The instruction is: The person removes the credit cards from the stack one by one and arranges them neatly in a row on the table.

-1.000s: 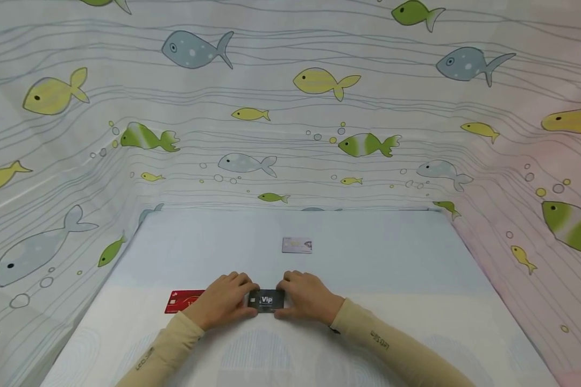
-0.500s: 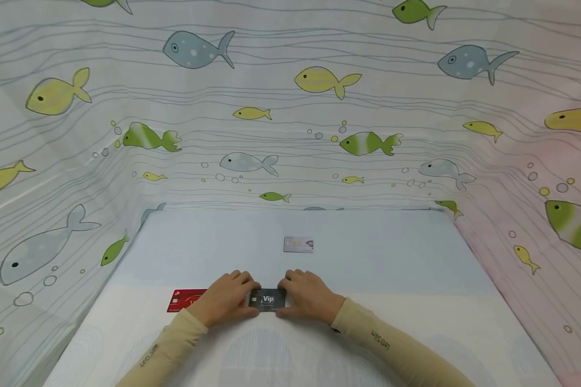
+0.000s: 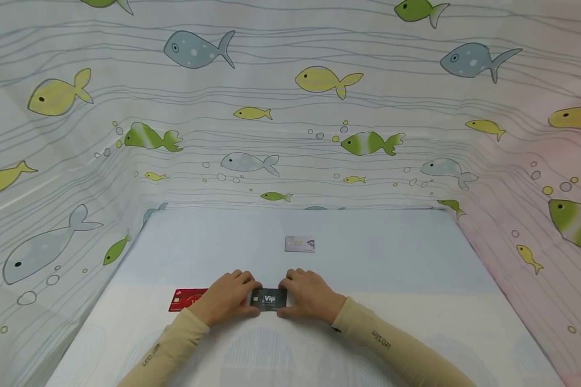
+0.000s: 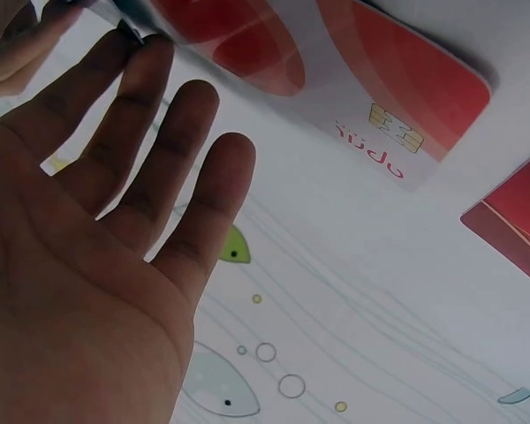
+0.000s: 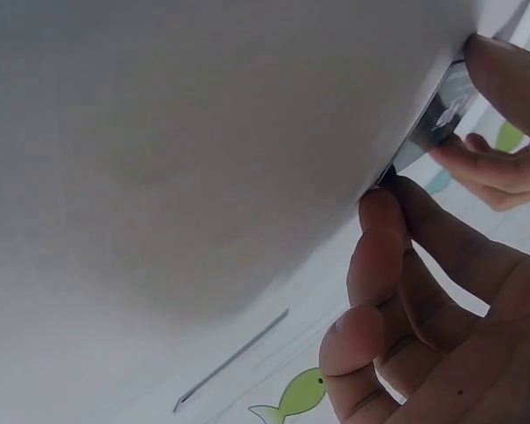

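Observation:
A dark grey bank-style card (image 3: 269,299) with "Vip" on its face lies at the front middle of the table. My left hand (image 3: 227,298) pinches its left end between fingers and thumb. At the other end my right hand (image 3: 312,298) pinches it likewise; the right wrist view shows the dark card (image 5: 433,124) only as a sliver between the two hands. Beside my left fingers, the left wrist view shows a red and white card with a chip (image 4: 442,88); my left hand hides it from the head view.
Left of my left hand lies a red card (image 3: 184,300), partly covered by the wrist. Farther back sits a silvery card (image 3: 299,244). The pale cloth-covered table (image 3: 392,247) is enclosed by fish-print curtains (image 3: 290,123) at the back and sides.
The head view has shifted slightly. Both hands keep the same hold on the dark card, and the other cards have not visibly moved on the table.

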Action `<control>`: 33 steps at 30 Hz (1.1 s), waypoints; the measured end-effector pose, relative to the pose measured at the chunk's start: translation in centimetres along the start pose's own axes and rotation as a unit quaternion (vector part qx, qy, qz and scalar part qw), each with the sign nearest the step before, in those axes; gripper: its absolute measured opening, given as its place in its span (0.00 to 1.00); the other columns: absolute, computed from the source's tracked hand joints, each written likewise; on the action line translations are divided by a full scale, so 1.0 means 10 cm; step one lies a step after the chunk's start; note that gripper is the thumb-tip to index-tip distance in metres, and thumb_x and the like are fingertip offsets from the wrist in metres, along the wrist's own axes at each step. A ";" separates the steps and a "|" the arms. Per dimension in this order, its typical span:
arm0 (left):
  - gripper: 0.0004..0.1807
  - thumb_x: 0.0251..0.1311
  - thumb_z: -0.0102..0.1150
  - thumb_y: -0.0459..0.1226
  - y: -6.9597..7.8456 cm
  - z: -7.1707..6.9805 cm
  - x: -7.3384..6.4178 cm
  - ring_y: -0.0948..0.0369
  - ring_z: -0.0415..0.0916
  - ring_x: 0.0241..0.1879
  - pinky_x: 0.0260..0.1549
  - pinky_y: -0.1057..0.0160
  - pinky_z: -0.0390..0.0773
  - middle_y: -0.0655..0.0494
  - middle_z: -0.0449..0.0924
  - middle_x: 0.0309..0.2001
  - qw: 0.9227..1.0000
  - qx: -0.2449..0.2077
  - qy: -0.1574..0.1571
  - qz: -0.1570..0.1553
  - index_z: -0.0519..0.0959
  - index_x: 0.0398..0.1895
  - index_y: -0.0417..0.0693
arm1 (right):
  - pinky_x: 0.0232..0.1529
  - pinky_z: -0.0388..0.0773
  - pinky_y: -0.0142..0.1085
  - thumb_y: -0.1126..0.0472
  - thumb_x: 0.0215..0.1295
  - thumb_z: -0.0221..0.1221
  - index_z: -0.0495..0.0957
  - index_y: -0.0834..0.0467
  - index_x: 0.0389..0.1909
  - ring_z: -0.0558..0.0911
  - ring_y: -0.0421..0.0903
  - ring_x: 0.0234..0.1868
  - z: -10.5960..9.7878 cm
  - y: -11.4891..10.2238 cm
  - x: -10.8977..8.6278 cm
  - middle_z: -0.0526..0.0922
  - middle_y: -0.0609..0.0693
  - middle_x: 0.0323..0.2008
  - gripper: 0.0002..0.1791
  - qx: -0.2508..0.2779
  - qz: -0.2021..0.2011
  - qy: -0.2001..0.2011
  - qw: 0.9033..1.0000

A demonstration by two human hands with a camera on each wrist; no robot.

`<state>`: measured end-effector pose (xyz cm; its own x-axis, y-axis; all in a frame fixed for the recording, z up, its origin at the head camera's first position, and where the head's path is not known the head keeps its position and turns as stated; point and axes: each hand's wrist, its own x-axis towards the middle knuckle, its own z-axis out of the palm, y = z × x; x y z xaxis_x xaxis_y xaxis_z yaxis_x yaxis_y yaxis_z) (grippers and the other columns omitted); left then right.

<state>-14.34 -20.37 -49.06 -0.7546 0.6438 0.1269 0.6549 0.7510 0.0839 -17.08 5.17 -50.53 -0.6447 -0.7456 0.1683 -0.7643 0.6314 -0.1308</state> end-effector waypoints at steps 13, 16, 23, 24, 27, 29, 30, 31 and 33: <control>0.29 0.52 0.75 0.55 0.00 0.00 0.03 0.58 0.74 0.41 0.41 0.57 0.77 0.55 0.79 0.43 1.000 0.004 -0.004 0.000 0.83 0.52 0.48 | 0.32 0.73 0.32 0.34 0.52 0.72 0.84 0.51 0.48 0.74 0.38 0.34 -0.03 -0.01 0.02 0.77 0.42 0.37 0.30 0.002 0.007 -0.013 1.000; 0.29 0.53 0.75 0.55 -0.01 0.01 0.03 0.57 0.74 0.42 0.42 0.57 0.78 0.55 0.79 0.44 1.000 0.003 -0.005 -0.002 0.83 0.51 0.48 | 0.32 0.73 0.32 0.34 0.53 0.72 0.84 0.50 0.48 0.74 0.38 0.34 -0.04 -0.02 0.02 0.77 0.42 0.37 0.30 0.005 0.010 -0.015 1.000; 0.29 0.52 0.75 0.56 0.00 0.03 0.01 0.57 0.75 0.43 0.43 0.56 0.78 0.56 0.79 0.44 1.000 -0.001 0.001 -0.006 0.84 0.51 0.48 | 0.32 0.73 0.32 0.34 0.53 0.71 0.84 0.50 0.48 0.74 0.39 0.34 -0.01 -0.02 0.00 0.77 0.43 0.38 0.30 -0.003 0.004 -0.005 1.000; 0.29 0.52 0.75 0.56 0.00 0.03 0.01 0.57 0.75 0.43 0.43 0.56 0.78 0.56 0.79 0.44 1.000 0.000 0.001 -0.007 0.84 0.51 0.48 | 0.32 0.73 0.32 0.34 0.53 0.71 0.84 0.50 0.48 0.74 0.39 0.34 -0.01 -0.02 0.00 0.77 0.43 0.38 0.30 -0.004 0.004 -0.005 1.000; 0.28 0.53 0.74 0.55 0.01 0.03 0.01 0.57 0.75 0.43 0.43 0.56 0.78 0.56 0.79 0.44 1.000 -0.001 0.000 -0.007 0.83 0.51 0.48 | 0.32 0.73 0.32 0.34 0.54 0.71 0.84 0.50 0.49 0.74 0.39 0.34 0.00 -0.02 -0.01 0.77 0.43 0.38 0.29 -0.003 0.005 -0.006 1.000; 0.28 0.53 0.74 0.55 0.01 0.03 0.01 0.57 0.75 0.44 0.43 0.56 0.78 0.56 0.79 0.44 1.000 -0.001 0.000 -0.007 0.83 0.51 0.48 | 0.33 0.74 0.32 0.34 0.54 0.71 0.84 0.50 0.49 0.75 0.39 0.35 0.00 -0.01 -0.01 0.77 0.43 0.38 0.29 0.001 0.006 -0.007 1.000; 0.28 0.53 0.74 0.55 0.01 0.03 0.01 0.57 0.75 0.44 0.43 0.56 0.78 0.55 0.79 0.44 1.000 -0.002 0.001 -0.007 0.83 0.52 0.47 | 0.33 0.74 0.32 0.35 0.54 0.71 0.83 0.50 0.49 0.75 0.39 0.35 0.00 -0.01 -0.02 0.77 0.43 0.38 0.29 0.003 0.007 -0.007 1.000; 0.28 0.53 0.74 0.55 0.01 0.03 0.01 0.57 0.75 0.44 0.43 0.56 0.78 0.55 0.79 0.44 1.000 -0.004 0.001 -0.007 0.83 0.52 0.47 | 0.33 0.74 0.32 0.35 0.54 0.71 0.83 0.50 0.49 0.75 0.39 0.35 0.00 -0.01 -0.02 0.77 0.43 0.39 0.29 0.004 0.008 -0.007 1.000; 0.28 0.54 0.74 0.55 0.02 0.03 0.01 0.57 0.75 0.44 0.43 0.56 0.78 0.55 0.79 0.45 1.000 -0.006 0.002 -0.008 0.83 0.52 0.47 | 0.33 0.74 0.32 0.35 0.54 0.71 0.83 0.51 0.50 0.75 0.39 0.36 -0.01 0.00 -0.02 0.78 0.43 0.39 0.30 0.006 0.009 -0.008 1.000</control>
<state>-14.33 -20.14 -49.34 -0.7650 0.6310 0.1292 0.6431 0.7594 0.0988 -16.94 5.37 -50.48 -0.6579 -0.7380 0.1502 -0.7530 0.6418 -0.1452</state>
